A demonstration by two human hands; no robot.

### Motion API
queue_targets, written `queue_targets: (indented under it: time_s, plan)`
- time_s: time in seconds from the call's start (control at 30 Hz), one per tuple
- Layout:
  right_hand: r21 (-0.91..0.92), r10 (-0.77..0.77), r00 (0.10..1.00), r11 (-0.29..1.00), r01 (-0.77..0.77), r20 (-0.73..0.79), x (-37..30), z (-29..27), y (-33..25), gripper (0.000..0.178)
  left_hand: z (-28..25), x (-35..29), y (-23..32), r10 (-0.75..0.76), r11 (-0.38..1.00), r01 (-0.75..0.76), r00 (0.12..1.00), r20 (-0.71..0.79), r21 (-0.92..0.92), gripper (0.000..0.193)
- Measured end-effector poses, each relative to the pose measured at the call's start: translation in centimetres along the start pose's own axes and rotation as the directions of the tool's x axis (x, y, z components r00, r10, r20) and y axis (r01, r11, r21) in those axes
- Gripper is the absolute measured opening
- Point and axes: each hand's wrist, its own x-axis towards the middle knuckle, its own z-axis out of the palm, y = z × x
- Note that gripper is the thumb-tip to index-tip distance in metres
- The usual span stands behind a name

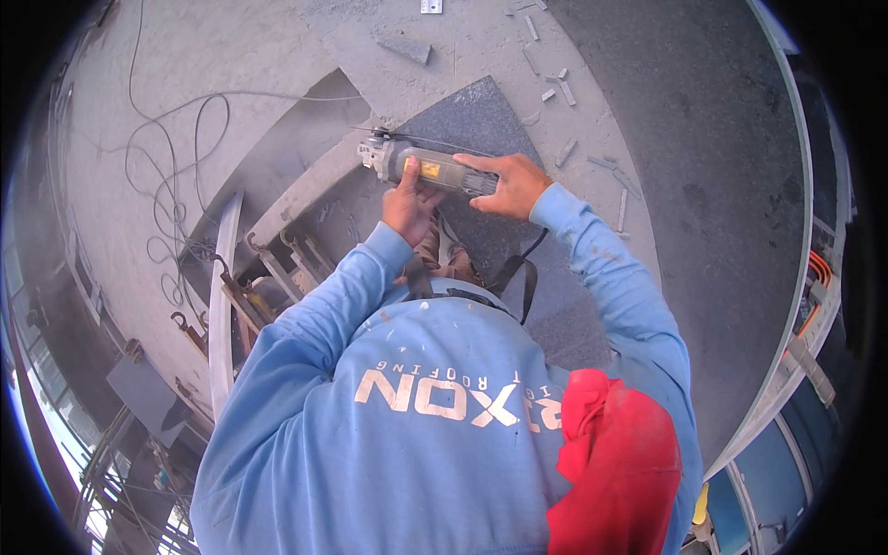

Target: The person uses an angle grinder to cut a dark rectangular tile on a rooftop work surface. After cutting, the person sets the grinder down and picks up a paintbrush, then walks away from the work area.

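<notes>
Both my hands are on a grey angle grinder [433,170] with a yellow label, held sideways in front of me. Its metal head points left, and a thin disc shows edge-on above it. My left hand [410,205] grips the body from below near the head, thumb up along its side. Around the rear end on the right, my right hand [514,187] is closed, fingers over the top. Beyond the tool lies a dark grey speckled stone slab [476,104]; whether the disc touches it I cannot tell.
Thin stone strips [566,91] and a wedge-shaped offcut [405,48] lie scattered on the concrete floor. A loose cable [176,185] loops at the left, by several metal clamps [277,264]. A large dark slab [712,148] fills the right side. Red cloth [615,462] hangs over my shoulder.
</notes>
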Motion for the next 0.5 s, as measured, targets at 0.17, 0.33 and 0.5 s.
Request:
queue_targets:
  time_s: [0.17, 0.33, 0.5]
  plan:
    - [0.004, 0.008, 0.999, 1.0, -0.008, 0.045, 1.4, 0.3, -0.4, 0.075, -0.7, 0.5, 1.0, 0.002, 1.0, -0.003, 0.998, -0.056, -0.016, 0.068]
    - [-0.033, -0.027, 0.999, 0.999, 0.027, 0.021, 2.1, 0.8, -1.1, 0.076, -1.1, 0.4, 1.8, 0.001, 1.0, -0.004, 0.994, -0.111, -0.027, 0.066]
    - [-0.015, 0.003, 0.999, 1.0, -0.003, 0.032, -0.4, -0.3, -1.4, 0.077, 0.2, -1.1, 0.8, -0.008, 1.0, 0.008, 0.999, -0.036, -0.014, 0.066]
